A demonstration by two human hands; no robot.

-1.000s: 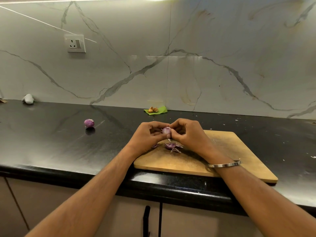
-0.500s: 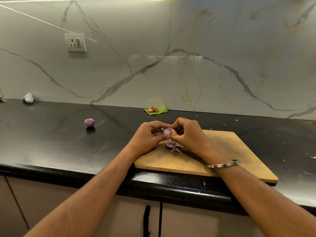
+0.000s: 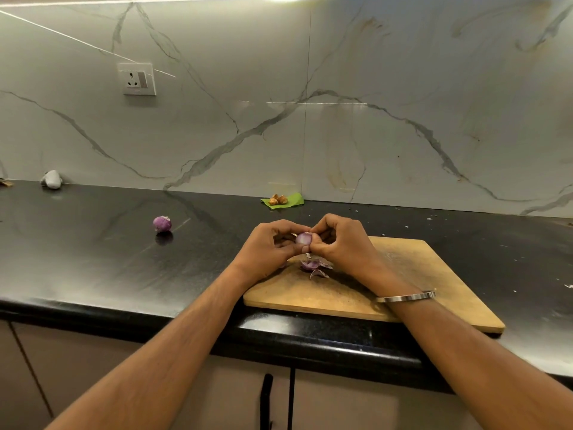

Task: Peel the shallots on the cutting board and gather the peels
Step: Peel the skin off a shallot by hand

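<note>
A small pale purple shallot (image 3: 303,238) is held above the far left part of the wooden cutting board (image 3: 403,274). My left hand (image 3: 273,246) grips it from the left with thumb and fingers. My right hand (image 3: 338,242) pinches at its right side with curled fingers. Purple peels (image 3: 314,266) lie on the board just below my hands. A second purple shallot (image 3: 162,224) sits alone on the black counter to the left.
The black counter (image 3: 93,259) runs the full width, with a marble wall behind. A green leaf with small brown pieces (image 3: 280,200) lies at the back. A grey lump (image 3: 51,179) sits far left. A wall socket (image 3: 136,79) is above. Cabinet doors are below.
Both hands have stayed at the shallot with only small finger shifts. The peels on the board and the second shallot have not moved.
</note>
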